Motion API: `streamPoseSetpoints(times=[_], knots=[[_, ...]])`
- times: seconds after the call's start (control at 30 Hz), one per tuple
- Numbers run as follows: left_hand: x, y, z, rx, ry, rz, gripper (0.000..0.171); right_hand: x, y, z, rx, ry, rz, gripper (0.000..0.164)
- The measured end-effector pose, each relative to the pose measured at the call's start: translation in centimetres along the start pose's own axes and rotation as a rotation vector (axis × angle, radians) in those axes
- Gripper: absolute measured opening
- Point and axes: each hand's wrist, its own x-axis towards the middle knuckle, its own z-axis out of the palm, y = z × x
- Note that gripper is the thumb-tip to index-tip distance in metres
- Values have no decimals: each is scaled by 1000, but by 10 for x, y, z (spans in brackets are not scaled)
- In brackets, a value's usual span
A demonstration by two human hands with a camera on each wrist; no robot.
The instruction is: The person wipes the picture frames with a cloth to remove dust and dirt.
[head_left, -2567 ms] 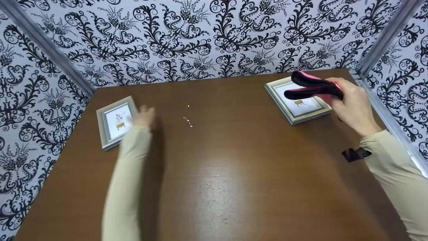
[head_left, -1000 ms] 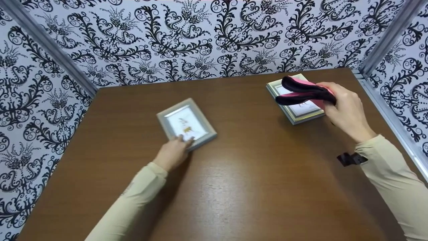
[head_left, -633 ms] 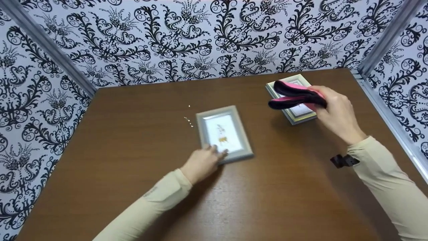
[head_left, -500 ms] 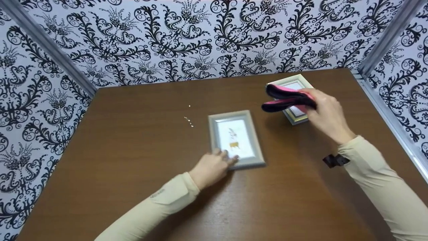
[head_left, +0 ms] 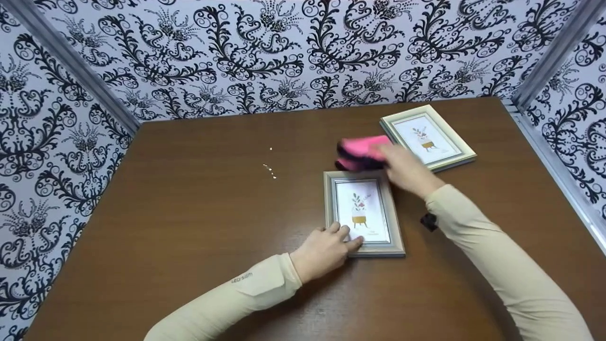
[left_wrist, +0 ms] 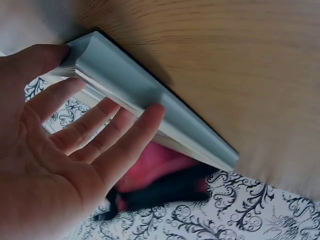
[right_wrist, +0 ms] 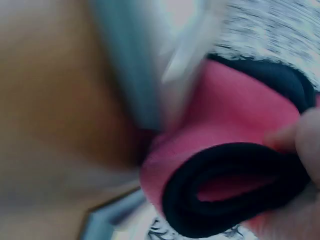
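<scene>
A picture frame (head_left: 397, 225) with a beige and grey border and a potted-plant print lies on the brown table, right of centre. My left hand (head_left: 324, 251) holds its near left corner, fingers over the left side and thumb by the near edge. In the left wrist view the thumb and bent fingers span the frame's grey side (left_wrist: 130, 80). My right hand (head_left: 405, 168) grips a folded pink cloth with black edging (head_left: 362, 147), blurred, right at the frame's far edge. The right wrist view shows the cloth's looped fold (right_wrist: 225, 115) beside the frame.
A second, cream-bordered picture frame (head_left: 452, 135) lies at the back right, just behind my right hand. Several small white specks (head_left: 269, 169) are on the table (head_left: 189, 199) left of centre. Patterned walls (head_left: 246, 52) stand behind and at both sides.
My left hand has brought the beige picture frame from the far left to right of centre, turning it straighter. My right hand has moved the pink cloth left and nearer, from above the second frame.
</scene>
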Motion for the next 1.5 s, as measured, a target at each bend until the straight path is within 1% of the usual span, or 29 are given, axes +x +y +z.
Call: streamPoseSetpoints(times=[0.03, 0.07, 0.1, 0.13, 0.2, 0.3, 0.37, 0.47, 0.6, 0.73, 0.83, 0.97, 1.07, 1.17, 1.23, 1.37, 1.5], knots=[[0, -1, 0, -16, -20, -10, 34, -1, 4, 5, -28, -68, -2, 64], [0, -3, 1, -32, -45, -23, 37, -5, 8, 8, -109, -107, 10, 60], [-1, -5, 1, -46, -76, -38, 42, -8, 11, 9, -205, -141, 15, 62], [-1, -7, 1, -55, -109, -51, 46, -9, 13, 10, -229, -178, 37, 60], [-2, -12, -1, -77, -167, -63, 56, -7, 16, 10, -219, -230, 76, 61], [-3, -18, -4, -106, -217, -50, 59, 3, 14, 7, -202, -277, 121, 58], [-2, -20, -6, -133, -224, -31, 57, 13, 9, 6, -221, -320, 158, 57], [-1, -21, -8, -140, -217, -1, 52, 28, 0, 9, -255, -394, 196, 55], [2, -21, -9, -104, -195, 31, 47, 49, -14, 18, -282, -464, 183, 52], [3, -22, -9, -49, -175, 66, 45, 66, -28, 33, -269, -497, 114, 53], [3, -22, -9, -21, -160, 81, 43, 73, -35, 44, -241, -508, 52, 58], [3, -21, -9, -37, -161, 55, 41, 72, -32, 48, -188, -495, 7, 60], [4, -21, -10, -44, -175, 46, 41, 66, -23, 41, -132, -481, 14, 59], [6, -20, -10, -27, -178, 58, 42, 58, -13, 28, -97, -486, 46, 56], [6, -20, -11, -26, -176, 57, 41, 51, -6, 17, -97, -498, 80, 54], [5, -19, -10, -45, -164, 35, 38, 38, 6, -6, -123, -510, 143, 49], [5, -19, -9, -50, -171, 36, 36, 33, 13, -19, -141, -510, 176, 38]])
